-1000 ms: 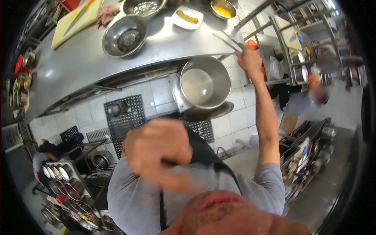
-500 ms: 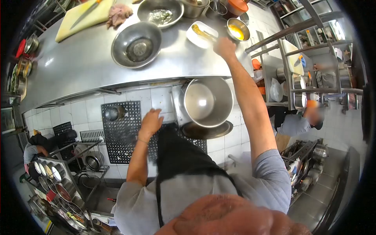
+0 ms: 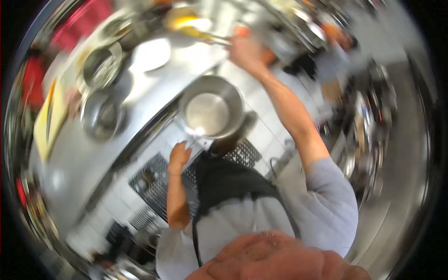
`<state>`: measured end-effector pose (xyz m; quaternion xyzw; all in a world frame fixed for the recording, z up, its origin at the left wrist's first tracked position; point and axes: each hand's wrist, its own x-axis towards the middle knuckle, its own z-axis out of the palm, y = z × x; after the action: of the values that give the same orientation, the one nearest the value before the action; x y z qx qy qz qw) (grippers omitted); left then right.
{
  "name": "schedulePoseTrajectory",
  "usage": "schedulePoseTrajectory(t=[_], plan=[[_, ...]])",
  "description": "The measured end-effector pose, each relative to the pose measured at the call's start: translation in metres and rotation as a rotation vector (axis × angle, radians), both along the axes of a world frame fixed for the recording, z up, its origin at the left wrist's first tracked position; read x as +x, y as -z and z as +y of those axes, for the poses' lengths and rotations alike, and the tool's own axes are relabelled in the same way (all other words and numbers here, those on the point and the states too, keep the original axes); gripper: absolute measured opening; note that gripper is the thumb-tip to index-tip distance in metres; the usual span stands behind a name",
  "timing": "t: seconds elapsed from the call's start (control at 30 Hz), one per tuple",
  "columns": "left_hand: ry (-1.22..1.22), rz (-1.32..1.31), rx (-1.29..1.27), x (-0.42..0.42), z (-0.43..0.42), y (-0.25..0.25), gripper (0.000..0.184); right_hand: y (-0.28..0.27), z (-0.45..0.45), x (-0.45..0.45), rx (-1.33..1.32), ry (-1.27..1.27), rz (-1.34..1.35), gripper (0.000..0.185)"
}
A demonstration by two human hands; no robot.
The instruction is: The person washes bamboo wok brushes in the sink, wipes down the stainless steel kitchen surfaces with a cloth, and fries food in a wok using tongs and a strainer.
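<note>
My right hand (image 3: 245,51), blurred by motion, is closed around the thin handle of a long utensil (image 3: 199,33) with a yellow-coated end; whether that end is a spoon or a brush I cannot make out. The yellow end is close to the bowl of yellow liquid (image 3: 175,22) on the counter. A white dish (image 3: 151,53) sits on the steel counter to the left of it. Low in front of my apron, my left hand (image 3: 179,155) hangs with nothing in it, fingers loosely apart. It is nearest to the big steel pot (image 3: 212,107).
Two metal bowls (image 3: 101,114) and a cutting board (image 3: 46,130) with a knife (image 3: 49,109) are on the steel counter (image 3: 70,182). Black rubber mats (image 3: 158,182) cover part of the tiled floor. Another person (image 3: 326,60) is at the upper right.
My right hand has lifted the utensil from the white dish and carried it towards the bowl of yellow liquid. My view has turned, so the counter now runs diagonally. The left hand stays low.
</note>
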<state>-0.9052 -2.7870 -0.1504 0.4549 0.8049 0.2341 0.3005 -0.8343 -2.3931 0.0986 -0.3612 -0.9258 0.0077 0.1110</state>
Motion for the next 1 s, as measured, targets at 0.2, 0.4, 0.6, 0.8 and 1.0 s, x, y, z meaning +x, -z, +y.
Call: schedulePoseTrajectory(t=[0.2, 0.4, 0.6, 0.8, 1.0], plan=[[0.266, -0.034, -0.162, 0.004, 0.049, -0.002, 0.049, -0.030, 0.003, 0.247, 0.050, 0.401, 0.012, 0.022], [0.659, 0.119, -0.265, 0.058, 0.072, 0.047, 0.053, -0.065, -0.076, 0.529, 0.247, 0.947, 0.045, 0.037], [0.847, 0.180, -0.344, 0.160, 0.104, 0.015, 0.048, -0.106, -0.223, 0.753, 0.393, 1.451, -0.161, 0.034], [0.754, 0.283, -0.552, 0.158, 0.131, 0.060, 0.052, -0.085, -0.339, 0.852, -0.003, 1.768, -0.435, 0.022], [0.898, 0.277, -0.328, 0.145, 0.141, 0.013, 0.050, -0.049, -0.382, 0.899, -0.312, 1.930, -0.423, 0.035]])
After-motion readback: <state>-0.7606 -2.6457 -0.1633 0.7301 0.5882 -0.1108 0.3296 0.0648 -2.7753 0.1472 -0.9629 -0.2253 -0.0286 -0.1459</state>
